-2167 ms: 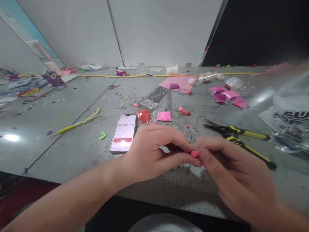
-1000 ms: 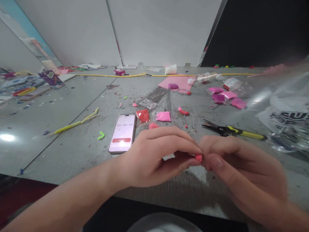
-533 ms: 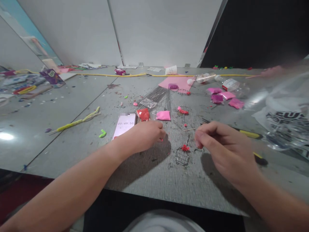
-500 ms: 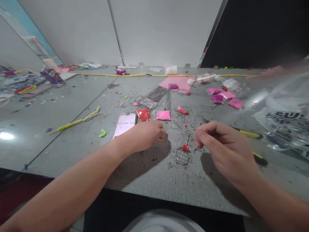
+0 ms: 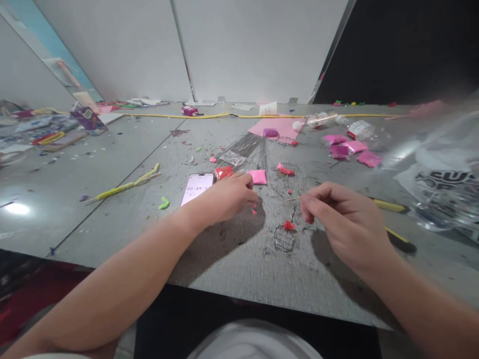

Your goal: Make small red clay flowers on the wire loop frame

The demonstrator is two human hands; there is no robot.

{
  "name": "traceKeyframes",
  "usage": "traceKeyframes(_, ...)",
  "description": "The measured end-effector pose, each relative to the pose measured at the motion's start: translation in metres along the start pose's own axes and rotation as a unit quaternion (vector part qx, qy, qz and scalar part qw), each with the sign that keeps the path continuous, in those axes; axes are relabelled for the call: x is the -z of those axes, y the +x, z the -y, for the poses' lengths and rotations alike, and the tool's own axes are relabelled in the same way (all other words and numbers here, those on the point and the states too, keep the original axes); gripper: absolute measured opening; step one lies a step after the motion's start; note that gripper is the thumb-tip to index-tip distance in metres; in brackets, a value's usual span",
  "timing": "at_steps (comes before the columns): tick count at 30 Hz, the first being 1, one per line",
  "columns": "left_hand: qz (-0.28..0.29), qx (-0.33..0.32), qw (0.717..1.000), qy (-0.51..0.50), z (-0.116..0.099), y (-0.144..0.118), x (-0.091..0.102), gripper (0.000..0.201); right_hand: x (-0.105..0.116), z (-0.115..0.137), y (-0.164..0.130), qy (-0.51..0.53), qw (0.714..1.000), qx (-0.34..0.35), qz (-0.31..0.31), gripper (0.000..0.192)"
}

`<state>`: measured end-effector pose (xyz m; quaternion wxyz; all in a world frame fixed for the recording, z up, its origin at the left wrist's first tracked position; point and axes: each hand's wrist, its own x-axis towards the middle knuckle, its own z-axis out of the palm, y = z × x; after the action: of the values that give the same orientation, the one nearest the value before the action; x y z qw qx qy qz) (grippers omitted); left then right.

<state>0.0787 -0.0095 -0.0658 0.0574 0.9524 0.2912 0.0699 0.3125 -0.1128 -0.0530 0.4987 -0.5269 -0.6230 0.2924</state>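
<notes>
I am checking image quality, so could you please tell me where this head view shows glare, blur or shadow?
Head view: glare spot on the table at far left; plastic bag at right blurred; left hand and right hand cast dark shadows toward the viewer.

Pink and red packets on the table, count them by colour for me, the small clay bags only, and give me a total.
Pink or magenta packets: 5, namely one by the left hand at, one on the pink sheet, and three at far right.
Red packets: 1, beside the phone.
Total: 6
</notes>
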Motion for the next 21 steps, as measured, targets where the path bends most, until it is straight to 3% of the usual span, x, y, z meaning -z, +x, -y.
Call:
traceKeyframes(8,-0.021,0.002,0.999,-0.027,-0.001,0.01,-0.01,0.021,-0.002,-0.006,0.006,-0.014,1.0,0.027,-0.003,0.031)
traceKeyframes(11,-0.062,-0.001,0.993,-0.098,-0.004,0.008,-0.006,0.017,-0.001,-0.01,0.007,-0.049,0.997,0.052,-0.013,0.029)
traceKeyframes(13,-0.108,0.018,0.974,-0.198,-0.009,0.007,-0.001,0.014,-0.001,-0.012,0.006,-0.072,0.995,0.071,-0.021,0.026)
traceKeyframes(15,-0.126,0.062,0.938,-0.318,-0.017,0.006,0.003,0.015,-0.003,-0.014,0.005,-0.106,0.988,0.109,-0.021,0.017)
traceKeyframes(17,-0.099,0.101,0.897,-0.418,-0.027,0.006,0.007,0.019,-0.006,-0.015,0.005,-0.154,0.973,0.17,-0.016,0.002)
traceKeyframes(21,-0.037,0.114,0.86,-0.496,-0.041,0.002,0.011,0.019,-0.01,-0.016,0.004,-0.197,0.941,0.276,0.008,0.014)
